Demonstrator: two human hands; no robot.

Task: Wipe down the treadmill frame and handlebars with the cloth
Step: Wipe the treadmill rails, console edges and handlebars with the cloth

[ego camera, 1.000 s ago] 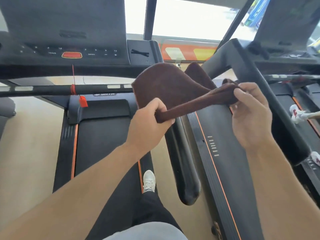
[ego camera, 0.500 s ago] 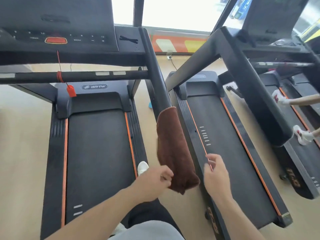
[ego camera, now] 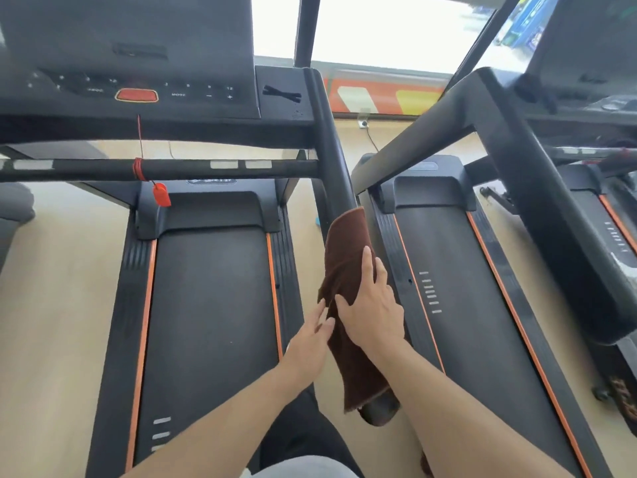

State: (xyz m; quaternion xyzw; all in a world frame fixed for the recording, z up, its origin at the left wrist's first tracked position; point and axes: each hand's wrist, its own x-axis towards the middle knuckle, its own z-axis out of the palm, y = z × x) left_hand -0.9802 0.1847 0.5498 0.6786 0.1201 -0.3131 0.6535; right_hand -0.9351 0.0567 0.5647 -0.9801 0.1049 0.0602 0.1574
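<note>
The brown cloth (ego camera: pixel 348 270) lay draped over the treadmill's right handlebar (ego camera: pixel 331 150). The right hand (ego camera: pixel 370 305) pressed it with flat, spread fingers; at its 9 o'clock, the left hand (ego camera: pixel 310 336) touched the cloth's edge, fingers straight.

handlebar (ego camera: pixel 336 174): lower part hidden under cloth (ego camera: pixel 348 257)
console (ego camera: pixel 138 88): labels blurred, top cut off
left hand (ego camera: pixel 310 339): fingertips hidden behind cloth

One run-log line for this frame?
cloth draped over handlebar | right hand pressing cloth | left hand touching cloth edge | wipe starting
</note>
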